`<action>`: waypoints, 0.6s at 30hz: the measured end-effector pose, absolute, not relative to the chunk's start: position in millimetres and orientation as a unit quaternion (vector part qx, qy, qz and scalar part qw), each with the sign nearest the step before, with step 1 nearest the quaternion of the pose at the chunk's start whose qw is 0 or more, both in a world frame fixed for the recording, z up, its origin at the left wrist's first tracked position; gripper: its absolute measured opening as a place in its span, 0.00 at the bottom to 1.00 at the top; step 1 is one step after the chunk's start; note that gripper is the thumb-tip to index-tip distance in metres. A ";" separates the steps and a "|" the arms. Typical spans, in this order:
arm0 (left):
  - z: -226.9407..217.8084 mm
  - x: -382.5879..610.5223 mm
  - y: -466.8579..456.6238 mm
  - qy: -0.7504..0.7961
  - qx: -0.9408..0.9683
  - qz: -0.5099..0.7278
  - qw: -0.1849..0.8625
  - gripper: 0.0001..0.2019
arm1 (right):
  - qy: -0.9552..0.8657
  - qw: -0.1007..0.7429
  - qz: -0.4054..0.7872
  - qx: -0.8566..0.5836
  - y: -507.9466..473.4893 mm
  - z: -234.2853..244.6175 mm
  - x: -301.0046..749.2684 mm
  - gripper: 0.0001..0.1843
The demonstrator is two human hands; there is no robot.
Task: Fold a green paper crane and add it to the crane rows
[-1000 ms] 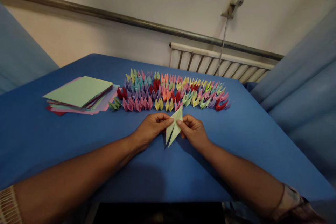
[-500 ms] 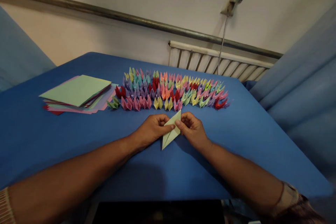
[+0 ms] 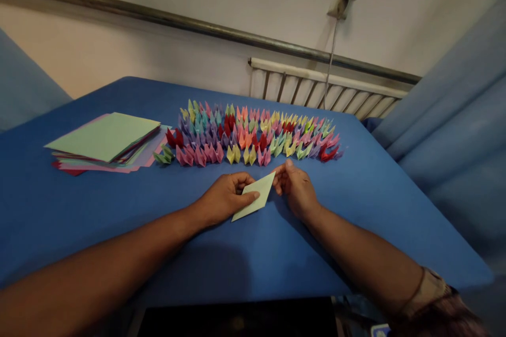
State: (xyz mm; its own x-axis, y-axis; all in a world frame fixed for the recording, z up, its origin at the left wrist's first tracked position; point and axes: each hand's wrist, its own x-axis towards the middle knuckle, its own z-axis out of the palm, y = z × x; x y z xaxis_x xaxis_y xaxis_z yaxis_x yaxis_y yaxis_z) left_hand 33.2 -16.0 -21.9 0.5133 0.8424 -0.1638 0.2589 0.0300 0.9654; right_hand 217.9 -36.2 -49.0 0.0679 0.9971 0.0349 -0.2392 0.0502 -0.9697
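My left hand [image 3: 227, 197] pinches a folded piece of pale green paper [image 3: 256, 195], thumb on top and fingers beneath. The paper is a flat, slanted diamond shape held above the blue table. My right hand [image 3: 296, 187] is at the paper's upper right corner, thumb raised away from the fingers. Its fingertips are close to that corner; whether they touch it I cannot tell. Beyond both hands stand rows of small folded paper figures [image 3: 247, 139] in many colours.
A stack of square coloured paper sheets [image 3: 105, 137], light green on top, lies on the left of the blue table [image 3: 118, 253]. Behind stand a radiator [image 3: 308, 81] and a wall pipe [image 3: 197, 25]. Blue curtains [image 3: 446, 131] hang at the sides.
My right hand has let go of the paper and its thumb has lifted. The paper has turned in my left hand and now shows a smooth face instead of the one with a fold line.
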 end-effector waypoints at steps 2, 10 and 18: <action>-20.8 32.9 -15.8 0.428 0.655 0.247 0.572 0.12 | -0.437 0.577 0.532 -0.439 -36.0 -48.5 219.7 0.32; -24.1 29.4 -13.3 0.405 0.681 0.241 0.561 0.11 | -0.524 0.514 0.462 -0.498 -41.2 -42.3 214.5 0.25; -26.0 23.7 0.9 0.426 0.665 0.285 0.543 0.15 | -0.500 0.486 0.492 -0.521 -31.1 -47.0 222.9 0.22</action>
State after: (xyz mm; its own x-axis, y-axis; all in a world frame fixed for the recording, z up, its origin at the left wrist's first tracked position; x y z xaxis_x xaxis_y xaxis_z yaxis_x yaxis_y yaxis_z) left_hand 23.7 0.9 -26.0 0.4736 0.8767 -0.0843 0.2572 -0.0461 0.9653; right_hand 222.9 -31.1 -47.0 0.0160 0.9995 -0.0267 0.0422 -0.0273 -0.9987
